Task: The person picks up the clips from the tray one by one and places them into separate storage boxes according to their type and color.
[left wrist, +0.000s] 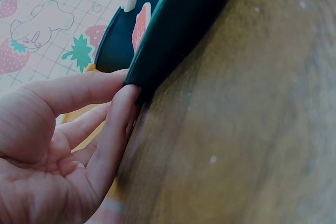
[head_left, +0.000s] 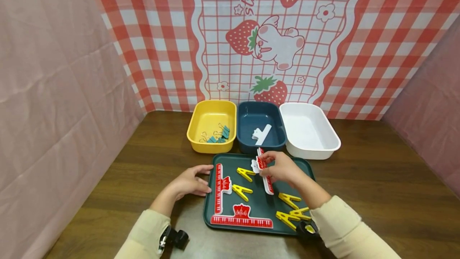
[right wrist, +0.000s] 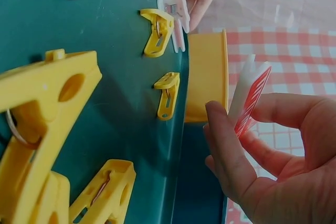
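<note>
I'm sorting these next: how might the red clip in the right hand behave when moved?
The red clip is probably stiff: its bar looks straight in the right hand. It's likely light, being slim and plastic-looking. It seems unlikely to roll, since similar clips lie flat.

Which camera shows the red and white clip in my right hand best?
The head view: nearly the whole clip shows, though your right hand covers part. The right wrist sees it nearly end-on; the left wrist apparently catches only a white bit.
</note>
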A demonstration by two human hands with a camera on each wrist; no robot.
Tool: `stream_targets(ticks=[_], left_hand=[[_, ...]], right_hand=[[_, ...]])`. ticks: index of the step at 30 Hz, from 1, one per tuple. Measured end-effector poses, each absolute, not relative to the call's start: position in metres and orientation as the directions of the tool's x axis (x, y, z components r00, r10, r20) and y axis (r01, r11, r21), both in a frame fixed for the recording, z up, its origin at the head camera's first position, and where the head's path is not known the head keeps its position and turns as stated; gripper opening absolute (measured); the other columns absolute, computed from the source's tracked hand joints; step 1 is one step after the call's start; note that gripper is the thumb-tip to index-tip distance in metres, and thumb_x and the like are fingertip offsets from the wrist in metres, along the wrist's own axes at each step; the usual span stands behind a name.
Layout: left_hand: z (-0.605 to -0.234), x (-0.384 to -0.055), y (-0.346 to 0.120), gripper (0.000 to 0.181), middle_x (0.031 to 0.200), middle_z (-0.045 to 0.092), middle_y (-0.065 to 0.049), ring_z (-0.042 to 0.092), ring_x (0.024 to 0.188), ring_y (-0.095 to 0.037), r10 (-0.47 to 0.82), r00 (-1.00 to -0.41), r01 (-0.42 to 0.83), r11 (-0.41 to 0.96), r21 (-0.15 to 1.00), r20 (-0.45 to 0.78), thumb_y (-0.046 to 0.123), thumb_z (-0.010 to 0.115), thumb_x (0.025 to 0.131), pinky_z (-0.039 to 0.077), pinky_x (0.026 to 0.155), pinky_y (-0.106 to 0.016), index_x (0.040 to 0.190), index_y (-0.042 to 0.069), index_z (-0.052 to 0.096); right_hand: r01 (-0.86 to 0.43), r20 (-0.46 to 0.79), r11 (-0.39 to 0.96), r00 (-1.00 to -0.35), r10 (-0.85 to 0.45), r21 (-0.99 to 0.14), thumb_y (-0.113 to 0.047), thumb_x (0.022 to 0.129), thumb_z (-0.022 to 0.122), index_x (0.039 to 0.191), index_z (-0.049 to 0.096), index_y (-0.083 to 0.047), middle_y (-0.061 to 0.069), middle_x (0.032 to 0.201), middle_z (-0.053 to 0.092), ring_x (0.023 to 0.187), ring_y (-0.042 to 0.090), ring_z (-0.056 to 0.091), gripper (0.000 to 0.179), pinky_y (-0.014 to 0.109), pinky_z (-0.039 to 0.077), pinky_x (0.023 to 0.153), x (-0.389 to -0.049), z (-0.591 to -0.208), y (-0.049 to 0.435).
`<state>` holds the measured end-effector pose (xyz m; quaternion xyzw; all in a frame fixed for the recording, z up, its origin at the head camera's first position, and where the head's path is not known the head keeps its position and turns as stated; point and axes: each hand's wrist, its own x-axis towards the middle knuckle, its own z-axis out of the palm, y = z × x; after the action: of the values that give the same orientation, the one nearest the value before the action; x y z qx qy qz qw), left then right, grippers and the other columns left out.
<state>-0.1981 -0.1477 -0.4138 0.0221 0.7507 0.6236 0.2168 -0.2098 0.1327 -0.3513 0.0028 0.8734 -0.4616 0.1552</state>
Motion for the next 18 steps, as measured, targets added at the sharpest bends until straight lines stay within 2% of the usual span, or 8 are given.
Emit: stream_targets(ticks=[10, 18], left_hand=[[-0.414, -0.198, -0.148, 0.066, 0.127, 0.045, -0.019, 0.063, 0.081, -0.022, 0.302, -0.905, -0.235, 0.229, 0.945, -0.299, -0.013, 0.067, 0.076, 0.057, 0.067, -0.038, 0.136, 0.002, 0.043], [-0.414, -0.199, -0.147, 0.065, 0.127, 0.046, -0.019, 0.063, 0.081, -0.022, 0.3, -0.904, -0.244, 0.226, 0.943, -0.306, -0.013, 0.066, 0.077, 0.057, 0.068, -0.038, 0.136, 0.003, 0.044]], right_hand=[[0.128, -0.257, 0.54, -0.952, -0.169, -0.832, -0.001, 0.077, 0.072, 0.119, 0.056, -0.001, 0.017, 0.11, 0.051, 0.066, 0.022, 0.058, 0.045, 0.033, 0.056, 0.055, -0.207, -0.345, 0.131], [0.105, -0.226, 0.545, -0.961, -0.161, -0.832, -0.004, 0.079, 0.072, 0.122, 0.055, -0.002, 0.017, 0.113, 0.051, 0.071, 0.023, 0.058, 0.047, 0.036, 0.057, 0.061, -0.208, -0.34, 0.13]])
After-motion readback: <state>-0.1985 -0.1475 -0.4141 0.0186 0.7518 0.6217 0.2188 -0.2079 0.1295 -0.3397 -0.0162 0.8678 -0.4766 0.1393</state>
